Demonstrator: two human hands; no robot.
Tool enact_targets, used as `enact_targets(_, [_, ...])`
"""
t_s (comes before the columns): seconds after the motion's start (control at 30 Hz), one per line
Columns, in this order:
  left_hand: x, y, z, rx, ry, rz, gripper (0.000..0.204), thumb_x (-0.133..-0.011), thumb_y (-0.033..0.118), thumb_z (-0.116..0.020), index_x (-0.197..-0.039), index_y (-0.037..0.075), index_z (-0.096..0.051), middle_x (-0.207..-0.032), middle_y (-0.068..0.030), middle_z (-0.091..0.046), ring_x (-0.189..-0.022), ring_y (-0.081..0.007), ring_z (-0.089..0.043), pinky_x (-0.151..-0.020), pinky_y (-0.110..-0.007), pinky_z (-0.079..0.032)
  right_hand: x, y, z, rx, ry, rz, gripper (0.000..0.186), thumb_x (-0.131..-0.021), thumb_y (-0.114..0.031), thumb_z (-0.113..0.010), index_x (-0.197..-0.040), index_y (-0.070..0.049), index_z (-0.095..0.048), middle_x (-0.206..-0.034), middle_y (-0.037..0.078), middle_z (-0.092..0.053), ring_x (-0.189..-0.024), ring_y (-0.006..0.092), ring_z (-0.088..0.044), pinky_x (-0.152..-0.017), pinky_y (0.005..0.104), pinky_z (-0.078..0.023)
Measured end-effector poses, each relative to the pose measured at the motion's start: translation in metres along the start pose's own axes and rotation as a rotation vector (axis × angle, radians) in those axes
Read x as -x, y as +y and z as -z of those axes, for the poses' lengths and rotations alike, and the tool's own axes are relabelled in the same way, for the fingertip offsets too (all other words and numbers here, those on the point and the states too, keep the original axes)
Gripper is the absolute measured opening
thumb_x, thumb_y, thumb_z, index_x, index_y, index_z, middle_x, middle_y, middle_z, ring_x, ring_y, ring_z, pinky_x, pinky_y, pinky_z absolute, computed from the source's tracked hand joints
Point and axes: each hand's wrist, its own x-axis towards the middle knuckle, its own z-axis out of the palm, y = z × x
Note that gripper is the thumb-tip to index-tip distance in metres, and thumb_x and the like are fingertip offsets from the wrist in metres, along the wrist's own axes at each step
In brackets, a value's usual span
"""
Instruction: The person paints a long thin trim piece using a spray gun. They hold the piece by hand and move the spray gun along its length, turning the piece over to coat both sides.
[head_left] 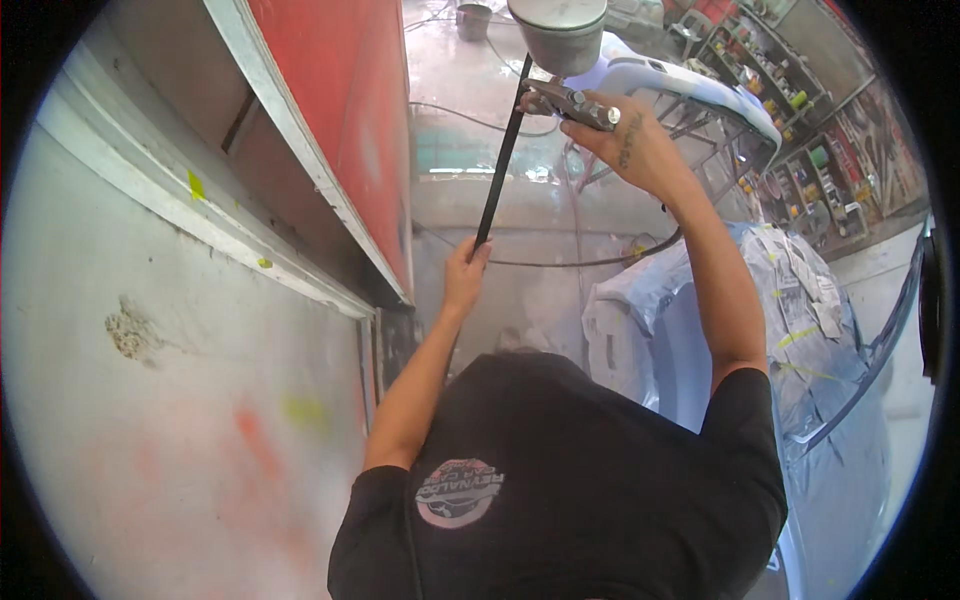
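My right hand is wrapped round the handle of a metal spray gun, held out ahead of me. A grey paint cup with a lid sits on top of the gun. Lower and to the left, my left hand grips the near end of a long, thin black strip. The strip slants up and away, its far end passing close by the gun's nozzle. Whether the gun touches the strip I cannot tell. My right fingertips are partly hidden behind the gun.
A red panel and a pale, paint-spotted wall stand at the left. On the right is a car under masking film. Beyond it, a pale bumper rests on a stand. A dark hose crosses the floor; shelves stand far right.
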Motion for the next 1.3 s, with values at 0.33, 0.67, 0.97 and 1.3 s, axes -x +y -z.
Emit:
enact_targets(0.33, [0.007,0.011,-0.002,0.017,-0.031,0.008,0.024,-0.102,0.023,-0.065,-0.115,0.003,-0.07,-0.07,0.0086,-0.046,-0.062,-0.0033,-0.04,-0.053,-0.023,-0.03,0.018,-0.014,-0.008,-0.017,0.005,0.035,0.044,-0.088,-0.031,-0.072,-0.121,0.0,-0.069,-0.08,0.026,-0.069,-0.082,0.0393,-0.07,-0.08,0.0459,-0.053])
enact_targets(0.67, [0.01,0.003,-0.002,0.052,-0.037,0.009,0.028,-0.103,0.026,-0.062,-0.116,0.002,-0.07,-0.071,0.0083,-0.047,-0.063,-0.0035,-0.041,-0.055,-0.023,-0.032,0.023,-0.016,-0.018,-0.055,-0.096,0.064,0.034,-0.089,-0.026,-0.07,-0.113,-0.002,-0.071,-0.079,0.023,-0.07,-0.079,0.0419,-0.068,-0.076,0.0468,-0.053])
enact_targets(0.97, [0.015,0.012,0.001,0.138,-0.073,0.074,0.04,-0.109,0.031,-0.047,-0.128,0.002,-0.067,-0.077,0.0045,-0.053,-0.07,-0.0061,-0.045,-0.064,-0.024,-0.037,0.031,-0.01,-0.032,-0.01,-0.113,0.102,0.038,-0.091,-0.029,-0.071,-0.113,0.002,-0.068,-0.082,0.024,-0.069,-0.078,0.0405,-0.067,-0.076,0.0456,-0.052])
enact_targets(1.3, [0.002,0.008,0.003,0.178,-0.059,0.085,0.033,-0.106,0.033,-0.057,-0.111,0.004,-0.071,-0.078,0.0042,-0.058,-0.072,-0.0062,-0.051,-0.067,-0.024,-0.042,0.04,-0.016,-0.037,-0.063,-0.1,0.099,0.029,-0.091,-0.026,-0.07,-0.104,0.0,-0.068,-0.075,0.024,-0.066,-0.074,0.0444,-0.065,-0.07,0.0472,-0.051])
